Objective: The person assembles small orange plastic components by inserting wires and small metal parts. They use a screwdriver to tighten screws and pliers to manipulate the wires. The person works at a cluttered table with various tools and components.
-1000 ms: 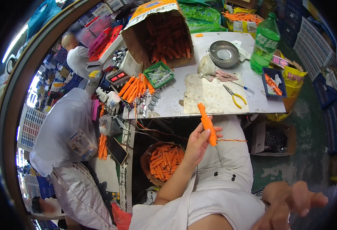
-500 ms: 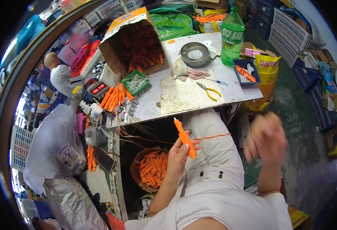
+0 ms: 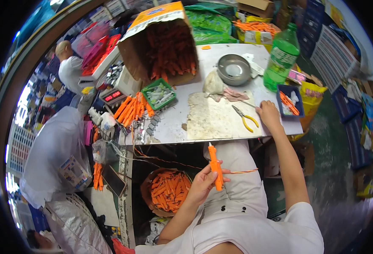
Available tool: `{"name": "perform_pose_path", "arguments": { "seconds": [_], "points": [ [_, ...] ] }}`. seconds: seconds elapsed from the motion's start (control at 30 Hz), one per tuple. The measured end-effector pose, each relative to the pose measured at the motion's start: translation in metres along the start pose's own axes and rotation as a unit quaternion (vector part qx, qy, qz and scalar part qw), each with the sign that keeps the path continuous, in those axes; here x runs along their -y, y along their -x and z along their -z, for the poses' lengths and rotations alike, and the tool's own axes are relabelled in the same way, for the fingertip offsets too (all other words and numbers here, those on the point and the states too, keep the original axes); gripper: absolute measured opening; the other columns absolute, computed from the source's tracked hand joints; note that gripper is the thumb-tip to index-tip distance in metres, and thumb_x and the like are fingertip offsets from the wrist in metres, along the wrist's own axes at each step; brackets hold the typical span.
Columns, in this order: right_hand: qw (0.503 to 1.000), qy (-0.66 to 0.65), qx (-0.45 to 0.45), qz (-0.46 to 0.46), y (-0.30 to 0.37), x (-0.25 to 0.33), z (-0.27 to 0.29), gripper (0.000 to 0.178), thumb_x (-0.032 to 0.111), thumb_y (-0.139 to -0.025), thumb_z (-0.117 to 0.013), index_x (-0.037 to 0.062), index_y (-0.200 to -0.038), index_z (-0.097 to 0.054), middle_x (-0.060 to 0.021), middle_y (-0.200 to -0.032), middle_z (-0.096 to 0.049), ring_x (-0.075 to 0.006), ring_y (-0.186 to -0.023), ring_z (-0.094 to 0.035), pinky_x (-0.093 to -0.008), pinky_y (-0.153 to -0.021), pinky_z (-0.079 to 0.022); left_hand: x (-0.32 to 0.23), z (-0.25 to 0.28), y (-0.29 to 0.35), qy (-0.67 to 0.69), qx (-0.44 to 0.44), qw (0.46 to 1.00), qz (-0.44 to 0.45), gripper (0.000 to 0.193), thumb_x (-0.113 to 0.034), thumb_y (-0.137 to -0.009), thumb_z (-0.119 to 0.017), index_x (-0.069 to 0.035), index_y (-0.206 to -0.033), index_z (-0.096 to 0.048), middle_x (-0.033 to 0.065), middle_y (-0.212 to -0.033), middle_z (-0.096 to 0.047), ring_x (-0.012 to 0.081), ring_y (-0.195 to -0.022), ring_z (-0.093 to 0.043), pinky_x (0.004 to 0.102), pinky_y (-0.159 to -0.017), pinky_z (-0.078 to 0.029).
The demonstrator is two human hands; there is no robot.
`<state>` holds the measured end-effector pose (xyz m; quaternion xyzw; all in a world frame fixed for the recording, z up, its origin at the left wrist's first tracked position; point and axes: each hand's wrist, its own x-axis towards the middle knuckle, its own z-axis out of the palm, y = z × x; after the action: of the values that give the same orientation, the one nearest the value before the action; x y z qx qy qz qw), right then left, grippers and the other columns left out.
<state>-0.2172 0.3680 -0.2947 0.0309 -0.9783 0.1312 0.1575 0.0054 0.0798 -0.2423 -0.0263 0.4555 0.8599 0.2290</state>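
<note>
The left hand (image 3: 204, 183) holds a slim orange plastic piece (image 3: 215, 165) in front of the counter (image 3: 169, 127), over the person's lap, with thumb and fingers closed around its lower half. The piece stands nearly upright, its pale tip pointing toward the counter's edge, and a twisted orange-and-white wire (image 3: 243, 172) runs out to the right beside the hand. The right hand (image 3: 268, 115) rests on the counter, its curled fingers at the end of a thin rod (image 3: 249, 103); whether they grip it I cannot tell. The rod reaches toward a pink cloth (image 3: 236, 95). Just left of this hand, yellow-handled pliers (image 3: 250, 123) lie with their handles apart on a stained pale sheet (image 3: 207, 122); to its right sits a dark blue tray (image 3: 291, 117) with orange parts inside. A metal bowl (image 3: 234, 70) and a green bottle (image 3: 282, 59) stand farther back. On the counter's left, loose orange pieces (image 3: 131, 111) lie beside a green basket (image 3: 166, 103), near a cardboard box (image 3: 132, 63) full of similar ones.
</note>
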Motion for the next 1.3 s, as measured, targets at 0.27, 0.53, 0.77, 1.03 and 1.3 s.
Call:
{"name": "perform_pose_path", "arguments": {
  "seconds": [0.27,0.53,0.77,1.03,1.3],
  "points": [
    [0.925,-0.362,0.109,-0.048,0.041,0.063,0.057,0.017,0.016,-0.092,-0.052,0.0003,-0.097,-0.057,-0.0164,-0.084,-0.062,-0.0311,-0.076,-0.059,-0.0376,-0.071,-0.046,0.006,0.025,-0.012,-0.013,0.012,1.000,-0.003,0.052,-0.024,-0.094,-0.058,-0.002,-0.137,-0.039,0.0151,-0.111,-0.063,0.0190,-0.091,-0.066,0.0289,-0.084,-0.049],
    [0.895,-0.410,0.173,0.012,0.118,0.103,0.113,0.020,0.015,-0.092,-0.058,-0.0030,-0.099,-0.064,-0.0105,-0.088,-0.067,-0.0140,-0.077,-0.062,-0.0270,-0.069,-0.047,-0.004,0.016,-0.031,-0.035,-0.003,0.999,-0.002,0.056,-0.022,-0.091,-0.062,0.000,-0.137,-0.039,0.0145,-0.100,-0.065,0.0201,-0.084,-0.065,0.0301,-0.080,-0.049],
    [0.843,-0.493,0.213,-0.035,0.123,0.087,0.111,0.027,0.021,-0.094,-0.056,-0.0039,-0.095,-0.066,-0.0044,-0.066,-0.060,-0.0096,-0.062,-0.052,-0.0243,-0.057,-0.042,0.001,0.018,-0.033,-0.049,0.014,0.999,-0.004,0.054,-0.020,-0.091,-0.062,0.000,-0.136,-0.040,0.0116,-0.096,-0.064,0.0185,-0.082,-0.064,0.0298,-0.079,-0.050],
    [0.688,-0.591,0.380,-0.180,0.115,0.077,0.115,0.032,0.028,-0.098,-0.050,0.0003,-0.094,-0.066,0.0087,-0.052,-0.033,-0.0016,-0.047,-0.027,-0.0208,-0.043,-0.021,0.004,0.017,-0.030,-0.073,0.021,0.997,-0.018,0.054,-0.019,-0.091,-0.062,0.000,-0.137,-0.041,0.0102,-0.094,-0.062,0.0175,-0.081,-0.063,0.0298,-0.078,-0.050],
    [0.608,-0.630,0.449,-0.176,0.116,0.074,0.114,0.030,0.027,-0.097,-0.052,-0.0006,-0.097,-0.064,0.0079,-0.053,-0.034,-0.0025,-0.045,-0.025,-0.0215,-0.041,-0.019,-0.011,0.018,-0.028,-0.079,0.052,0.995,0.031,0.052,-0.015,-0.090,-0.063,0.000,-0.136,-0.044,0.0085,-0.087,-0.061,0.0146,-0.072,-0.059,0.0267,-0.067,-0.049]
  ]
}}
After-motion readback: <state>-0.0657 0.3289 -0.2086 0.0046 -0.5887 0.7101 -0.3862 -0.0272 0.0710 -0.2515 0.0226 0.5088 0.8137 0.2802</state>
